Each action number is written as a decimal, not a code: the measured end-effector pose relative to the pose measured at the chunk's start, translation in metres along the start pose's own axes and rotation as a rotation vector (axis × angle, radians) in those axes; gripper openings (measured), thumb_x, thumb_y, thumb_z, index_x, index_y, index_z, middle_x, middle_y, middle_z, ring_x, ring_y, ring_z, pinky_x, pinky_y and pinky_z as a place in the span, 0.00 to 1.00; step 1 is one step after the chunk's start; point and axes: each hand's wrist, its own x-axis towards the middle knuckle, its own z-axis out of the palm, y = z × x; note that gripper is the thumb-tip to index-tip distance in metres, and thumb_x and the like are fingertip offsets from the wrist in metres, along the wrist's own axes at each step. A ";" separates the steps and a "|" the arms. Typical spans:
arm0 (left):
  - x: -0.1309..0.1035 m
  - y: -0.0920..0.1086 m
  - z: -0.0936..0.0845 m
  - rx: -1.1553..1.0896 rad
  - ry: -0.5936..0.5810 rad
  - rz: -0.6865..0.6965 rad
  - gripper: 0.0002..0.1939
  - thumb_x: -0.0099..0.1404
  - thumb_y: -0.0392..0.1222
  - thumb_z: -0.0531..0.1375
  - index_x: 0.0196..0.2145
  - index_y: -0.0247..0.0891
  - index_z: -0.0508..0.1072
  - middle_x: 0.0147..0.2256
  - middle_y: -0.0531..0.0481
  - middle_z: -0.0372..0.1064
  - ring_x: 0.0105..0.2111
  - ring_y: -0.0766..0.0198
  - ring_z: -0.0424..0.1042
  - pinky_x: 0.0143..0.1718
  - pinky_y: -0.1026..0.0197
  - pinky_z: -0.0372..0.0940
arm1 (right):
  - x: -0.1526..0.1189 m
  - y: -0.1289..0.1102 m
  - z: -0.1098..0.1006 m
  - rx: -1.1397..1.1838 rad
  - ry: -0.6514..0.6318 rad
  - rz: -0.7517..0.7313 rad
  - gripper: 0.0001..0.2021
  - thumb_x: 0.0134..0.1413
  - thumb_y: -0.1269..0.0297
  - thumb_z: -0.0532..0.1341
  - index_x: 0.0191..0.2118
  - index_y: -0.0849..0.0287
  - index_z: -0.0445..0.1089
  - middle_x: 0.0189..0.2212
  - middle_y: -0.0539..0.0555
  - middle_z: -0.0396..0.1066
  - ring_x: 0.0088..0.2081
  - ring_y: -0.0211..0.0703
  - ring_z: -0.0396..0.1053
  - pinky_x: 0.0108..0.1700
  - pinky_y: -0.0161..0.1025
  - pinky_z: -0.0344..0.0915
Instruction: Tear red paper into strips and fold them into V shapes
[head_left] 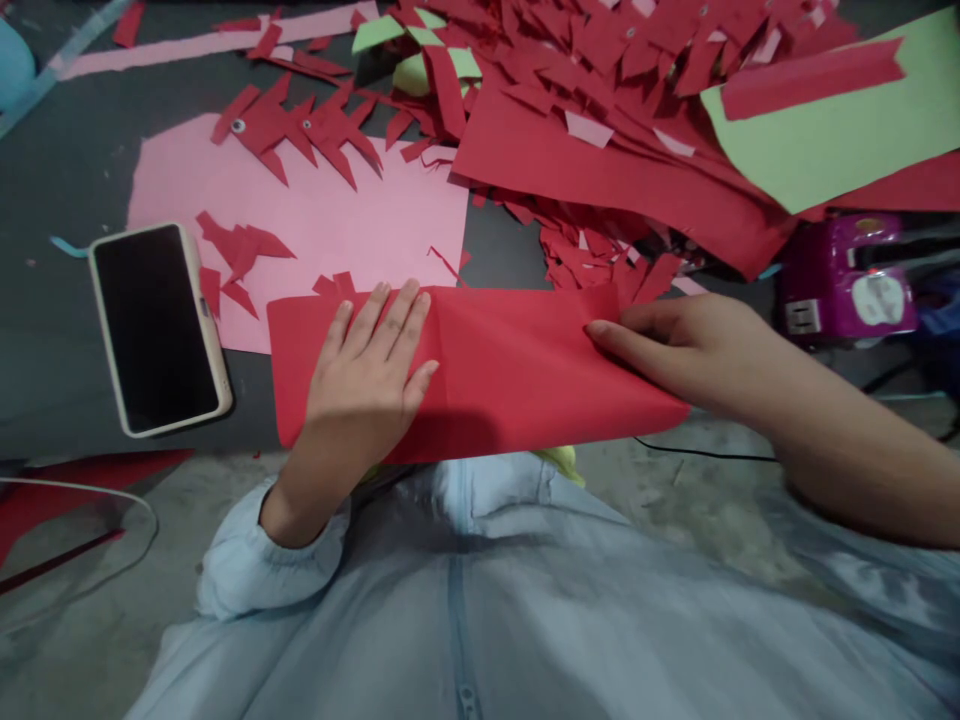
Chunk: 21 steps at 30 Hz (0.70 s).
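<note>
A long sheet of red paper lies across the table's near edge, with a crease running down near its middle. My left hand rests flat on the left part of the sheet, fingers stretched out. At the right end, my right hand pinches the sheet's upper edge between thumb and fingers, and the paper bends there. Beyond the sheet is a piece of pink paper, partly covered by it. Red paper cut-outs with googly eyes lie on the pink paper.
A phone lies at the left. Red paper scraps and larger red sheets pile up at the back. Green paper is at the upper right. A purple device with dark cables stands at the right.
</note>
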 end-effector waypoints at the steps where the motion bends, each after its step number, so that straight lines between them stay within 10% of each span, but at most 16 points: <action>1: 0.000 0.000 0.000 -0.002 0.001 0.006 0.29 0.74 0.46 0.45 0.68 0.33 0.54 0.68 0.41 0.52 0.69 0.50 0.50 0.69 0.42 0.46 | 0.000 0.002 0.000 0.016 0.037 -0.030 0.22 0.48 0.41 0.50 0.16 0.53 0.57 0.12 0.50 0.55 0.18 0.42 0.56 0.26 0.42 0.52; 14: 0.003 -0.004 -0.036 -0.106 0.006 -0.034 0.28 0.72 0.47 0.49 0.65 0.32 0.58 0.62 0.37 0.63 0.63 0.48 0.59 0.66 0.43 0.50 | -0.010 0.013 -0.001 0.122 0.494 -0.480 0.21 0.59 0.47 0.52 0.20 0.52 0.53 0.13 0.45 0.49 0.18 0.36 0.47 0.22 0.37 0.47; 21: 0.013 -0.009 -0.053 -0.267 0.088 -0.022 0.14 0.67 0.48 0.55 0.34 0.38 0.75 0.34 0.48 0.75 0.38 0.58 0.71 0.47 0.53 0.66 | -0.011 0.019 -0.006 0.163 0.455 -0.533 0.17 0.56 0.49 0.57 0.23 0.54 0.61 0.18 0.48 0.59 0.21 0.38 0.56 0.25 0.39 0.54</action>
